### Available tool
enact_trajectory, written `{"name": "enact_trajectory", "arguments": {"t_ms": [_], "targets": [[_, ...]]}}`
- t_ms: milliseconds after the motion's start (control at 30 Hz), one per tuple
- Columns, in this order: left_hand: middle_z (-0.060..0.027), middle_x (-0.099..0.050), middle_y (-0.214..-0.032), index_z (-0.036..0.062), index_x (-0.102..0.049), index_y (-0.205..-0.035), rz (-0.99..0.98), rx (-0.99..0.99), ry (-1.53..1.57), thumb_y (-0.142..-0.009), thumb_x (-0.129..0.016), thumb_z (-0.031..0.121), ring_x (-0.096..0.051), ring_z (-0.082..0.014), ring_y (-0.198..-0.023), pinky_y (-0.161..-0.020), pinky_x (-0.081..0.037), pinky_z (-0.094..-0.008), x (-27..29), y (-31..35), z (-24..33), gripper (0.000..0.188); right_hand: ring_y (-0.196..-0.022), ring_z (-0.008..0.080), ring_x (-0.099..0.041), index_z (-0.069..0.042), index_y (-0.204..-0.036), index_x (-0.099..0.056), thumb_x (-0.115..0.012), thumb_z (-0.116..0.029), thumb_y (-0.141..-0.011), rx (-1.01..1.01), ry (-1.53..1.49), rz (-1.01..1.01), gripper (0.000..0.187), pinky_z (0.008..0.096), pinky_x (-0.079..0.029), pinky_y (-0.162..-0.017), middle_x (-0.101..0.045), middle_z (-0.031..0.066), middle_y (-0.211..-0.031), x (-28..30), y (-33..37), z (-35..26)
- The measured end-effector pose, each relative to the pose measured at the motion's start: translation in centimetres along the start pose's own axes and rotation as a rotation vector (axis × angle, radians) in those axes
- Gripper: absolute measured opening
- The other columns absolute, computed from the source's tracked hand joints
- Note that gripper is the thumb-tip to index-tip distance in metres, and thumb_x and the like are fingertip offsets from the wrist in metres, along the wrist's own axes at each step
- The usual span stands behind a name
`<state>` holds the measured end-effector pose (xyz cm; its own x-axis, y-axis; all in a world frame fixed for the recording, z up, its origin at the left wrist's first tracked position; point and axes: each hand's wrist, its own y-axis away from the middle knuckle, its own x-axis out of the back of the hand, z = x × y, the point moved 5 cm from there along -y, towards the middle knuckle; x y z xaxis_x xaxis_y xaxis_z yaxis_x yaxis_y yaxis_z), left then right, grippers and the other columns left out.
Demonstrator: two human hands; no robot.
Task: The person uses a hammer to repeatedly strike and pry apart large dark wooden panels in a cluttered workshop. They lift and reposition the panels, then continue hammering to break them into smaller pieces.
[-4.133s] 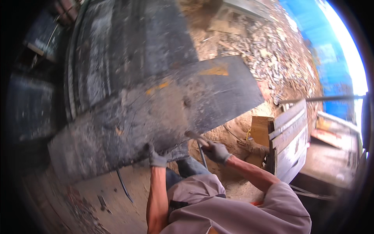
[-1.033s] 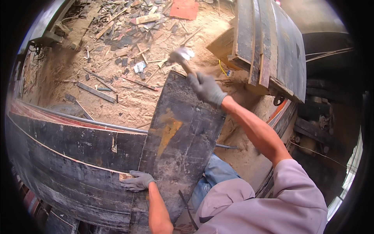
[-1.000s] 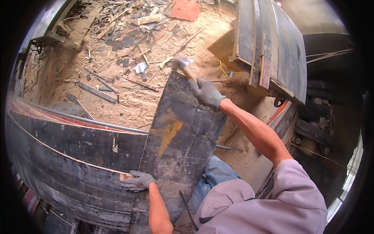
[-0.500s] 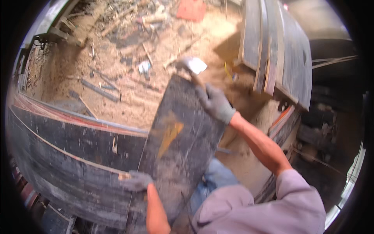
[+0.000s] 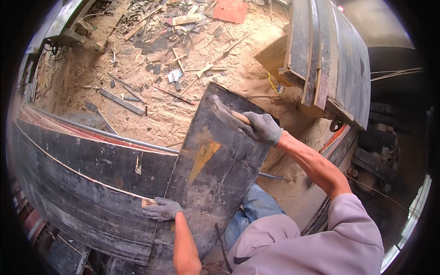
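My right hand (image 5: 262, 128), in a grey glove, is closed round the wooden handle of a hammer (image 5: 239, 117). The hammer's head is motion-blurred over the far part of a dark board (image 5: 220, 160) with a yellow mark. That board lies on other dark panels, its near end close to my body. My left hand (image 5: 163, 209), also gloved, rests at the board's left edge. Its thumb and fingers are closed on a small wooden block (image 5: 148, 202), which sits at the seam of a long black panel (image 5: 91, 206).
Sawdust and wood offcuts (image 5: 183, 27) cover the ground ahead, with a red sheet (image 5: 230, 10) among them. Several thick boards (image 5: 321, 59) are stacked at the far right. A metal pipe (image 5: 114, 136) runs along the black panels' far edge.
The hammer has swung down and nearer, from beyond the board's far edge to over the board. My right hand has shifted slightly right and nearer. My left hand stays at the block.
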<state>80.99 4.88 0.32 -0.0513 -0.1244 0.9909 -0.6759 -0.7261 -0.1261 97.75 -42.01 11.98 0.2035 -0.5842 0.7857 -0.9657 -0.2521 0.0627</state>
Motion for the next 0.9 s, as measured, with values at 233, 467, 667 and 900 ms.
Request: {"name": "enact_trajectory", "arguments": {"t_ms": [233,467,667,900], "targets": [[-0.0214,-0.026,-0.160,0.0052,-0.024,-0.157,-0.051,0.031,-0.052,-0.100,-0.049,0.042,-0.029,-0.0406,-0.146,-0.116,-0.026,-0.0536,0.1,0.0,1.4,0.072,-0.061,0.0258,-0.065,-0.009,-0.090,-0.054,-0.067,-0.024,-0.088,0.307,0.593,-0.274,0.020,0.0436,-0.052,-0.053,-0.060,0.0120,-0.068,-0.7,-1.8,7.8],[-0.0305,-0.038,-0.149,-0.0077,-0.033,-0.148,-0.005,-0.048,-0.079,-0.099,-0.052,0.038,-0.037,-0.0457,-0.137,-0.113,-0.031,-0.0547,0.4,0.0,0.9,0.069,-0.069,0.0340,-0.065,-0.008,-0.101,-0.058,-0.074,-0.028,-0.087,-0.063,0.250,-0.003,0.029,0.0445,-0.052,-0.060,-0.063,0.0152,-0.077,-0.5,1.2,3.8],[-0.0245,-0.025,-0.160,0.0027,-0.023,-0.156,-0.074,0.024,0.018,-0.102,-0.045,0.042,-0.025,-0.0392,-0.148,-0.120,-0.020,-0.0519,-0.2,0.1,0.4,0.071,-0.052,0.0104,-0.058,-0.005,-0.108,-0.059,-0.058,-0.038,-0.102,-0.613,-0.607,0.155,0.034,0.0280,-0.045,-0.044,-0.060,0.0030,-0.068,-2.5,2.2,1.4],[-0.0303,-0.035,-0.150,-0.0067,-0.030,-0.149,0.066,-0.088,-0.037,-0.099,-0.053,0.034,-0.034,-0.0459,-0.138,-0.112,-0.031,-0.0556,0.6,0.2,1.2,0.068,-0.042,0.0111,-0.047,-0.001,-0.099,-0.054,-0.051,-0.049,-0.103,-0.792,-0.745,0.163,0.048,0.0294,-0.039,-0.037,-0.052,0.0017,-0.060,1.6,-6.9,2.1]]}}
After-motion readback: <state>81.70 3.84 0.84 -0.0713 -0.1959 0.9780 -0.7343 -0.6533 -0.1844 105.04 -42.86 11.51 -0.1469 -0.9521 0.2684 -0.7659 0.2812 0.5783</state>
